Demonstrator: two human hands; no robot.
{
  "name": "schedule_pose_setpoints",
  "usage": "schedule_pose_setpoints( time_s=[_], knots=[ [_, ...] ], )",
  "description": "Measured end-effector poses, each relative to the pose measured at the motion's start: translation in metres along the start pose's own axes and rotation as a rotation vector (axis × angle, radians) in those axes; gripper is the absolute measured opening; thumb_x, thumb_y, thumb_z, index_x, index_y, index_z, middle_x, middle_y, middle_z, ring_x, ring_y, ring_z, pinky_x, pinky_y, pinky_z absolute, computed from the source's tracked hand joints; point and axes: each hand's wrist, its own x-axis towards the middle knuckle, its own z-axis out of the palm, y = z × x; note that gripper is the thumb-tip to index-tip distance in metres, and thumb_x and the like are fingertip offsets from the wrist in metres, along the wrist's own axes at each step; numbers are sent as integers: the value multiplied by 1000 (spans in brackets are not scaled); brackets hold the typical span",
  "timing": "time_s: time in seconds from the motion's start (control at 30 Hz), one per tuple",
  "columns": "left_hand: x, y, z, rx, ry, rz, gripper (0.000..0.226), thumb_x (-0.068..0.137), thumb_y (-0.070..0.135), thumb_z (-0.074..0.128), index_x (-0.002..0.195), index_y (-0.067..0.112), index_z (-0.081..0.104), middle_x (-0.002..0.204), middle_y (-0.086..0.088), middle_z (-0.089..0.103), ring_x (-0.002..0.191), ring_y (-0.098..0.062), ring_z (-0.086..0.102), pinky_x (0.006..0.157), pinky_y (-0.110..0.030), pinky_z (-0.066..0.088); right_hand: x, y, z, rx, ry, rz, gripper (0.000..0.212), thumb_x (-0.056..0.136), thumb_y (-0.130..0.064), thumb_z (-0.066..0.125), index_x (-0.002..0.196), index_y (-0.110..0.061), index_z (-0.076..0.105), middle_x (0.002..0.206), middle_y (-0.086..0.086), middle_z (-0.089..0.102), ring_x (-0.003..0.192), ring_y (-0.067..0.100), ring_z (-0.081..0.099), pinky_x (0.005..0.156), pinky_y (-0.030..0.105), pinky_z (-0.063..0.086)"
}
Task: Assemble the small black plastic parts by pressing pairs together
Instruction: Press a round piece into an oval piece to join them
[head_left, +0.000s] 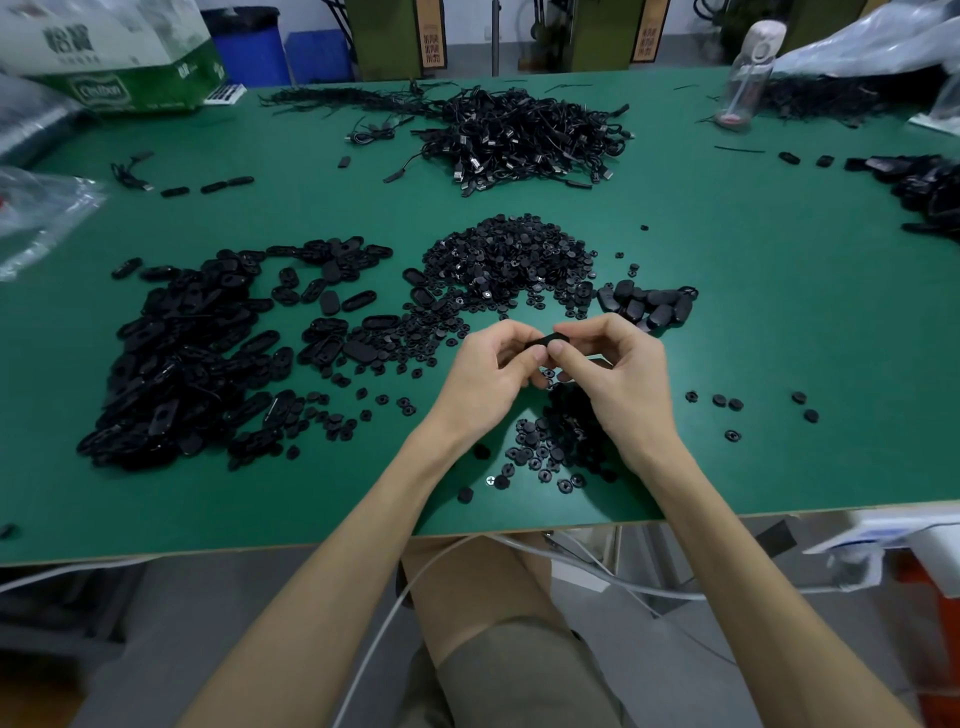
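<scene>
One green table (753, 312) bearing two heaps: oval shells (182, 364) at left, round discs (509, 260) at centre. Nearer the front edge, left hand (488, 379) and right hand (618, 374) both pinching one black part (546, 341) between fingertips. Judged light, stiff, smooth; best held by the rim.

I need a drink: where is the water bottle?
In the head view, the water bottle stands upright on the green table, far right, just left of the clear plastic bag.
</scene>
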Motion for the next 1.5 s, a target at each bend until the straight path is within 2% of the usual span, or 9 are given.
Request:
schedule_pose_setpoints(
  time_s=[0.13,0.3,0.43,0.63,0.77,0.93,1.17,1.4,1.5],
  knots=[
    [-1,1,0,21,-7,-2,10,101,-2,60,103,5,66,82,0,70,70,-6,67,69,-15,50,1,1,-1,-9,-10,1,14,89,-10,79,99,-18,73,89,-2,75,82,10,69,79,29,58],
    [-1,2,0,40,2,2,8,101,-1,59,105,1,66,85,-6,70,72,-9,66,70,-17,50,1,1,1,1,-29,-6,15,89,-5,77,100,-15,72,91,-1,75,81,10,68,78,28,58],
    [-1,2,0,37,10,6,6,102,2,59,105,2,65,84,-3,69,71,-11,66,70,-19,51,1,1,0,41,-22,9,15,90,-5,77,102,-13,72,93,3,74,83,17,70,80,31,59],
    [-1,1,2,112,9,-7,10,105,4,53,101,9,60,82,-1,65,72,-14,62,78,-36,55,1,1,1,41,-22,22,14,90,-5,77,103,-8,73,90,7,76,82,26,73,82,40,62],
    [0,1,3,139,16,-14,12,107,7,49,101,12,58,79,-3,62,70,-12,59,77,-38,53,0,0,2,50,-9,27,12,91,-7,77,103,-9,75,87,5,77,78,20,75,81,43,63],
    [-1,1,4,165,-4,-18,14,107,6,48,99,14,57,85,-6,64,73,-11,59,79,-41,53,0,1,3,-13,-7,28,12,90,-5,75,98,-13,74,88,4,76,83,26,74,84,49,61],
    [-1,2,2,118,9,-6,8,105,13,59,98,9,61,82,-7,65,72,-17,62,81,-49,55,-1,-1,1,-9,-9,42,11,89,-7,77,97,-15,75,86,3,77,82,26,75,83,49,61],
    [-2,2,3,96,27,-18,7,104,14,59,103,10,64,80,0,69,71,-11,65,81,-39,57,-2,-4,1,22,21,43,16,92,-3,71,98,-16,78,84,2,78,78,19,77,83,42,63],
    [-2,2,3,99,31,-17,7,102,14,61,105,8,65,81,-4,71,73,-13,67,83,-43,59,-2,-4,2,38,36,42,14,92,-3,71,99,-13,78,83,2,78,78,19,77,80,36,64]
  ],
)
